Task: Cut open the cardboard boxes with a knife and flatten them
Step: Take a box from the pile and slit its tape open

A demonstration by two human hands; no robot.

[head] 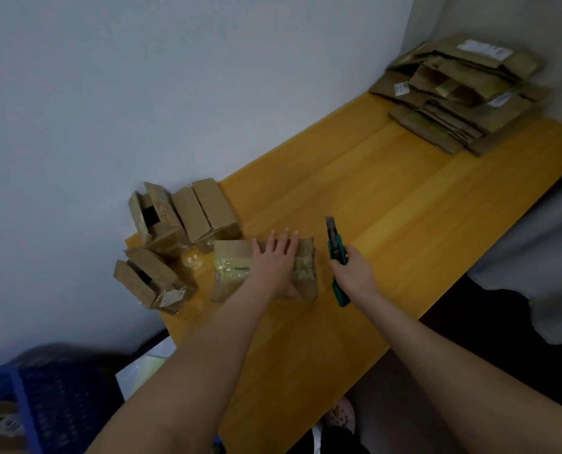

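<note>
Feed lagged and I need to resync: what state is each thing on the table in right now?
Taped box: sealed, uncut, left hand pressing flat on top.
Knife: blade extended, held in right hand, beside the box.
Upper-left box: flaps ajar, unflattened.
Lower-left box: flaps ajar, unflattened.
Middle box: flaps shut, unflattened.
Cardboard pile: flattened, stacked at the far corner.

box (230,270): matt cardboard (glossy tape) | table (387,208): smooth wood | knife (337,253): plastic

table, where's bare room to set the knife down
Widest bare stretch of table: between the right hand with the knife and the flattened cardboard pile. Also bare near the front edge, before the taped box. Crowded at the left end, among the uncut boxes.
</note>
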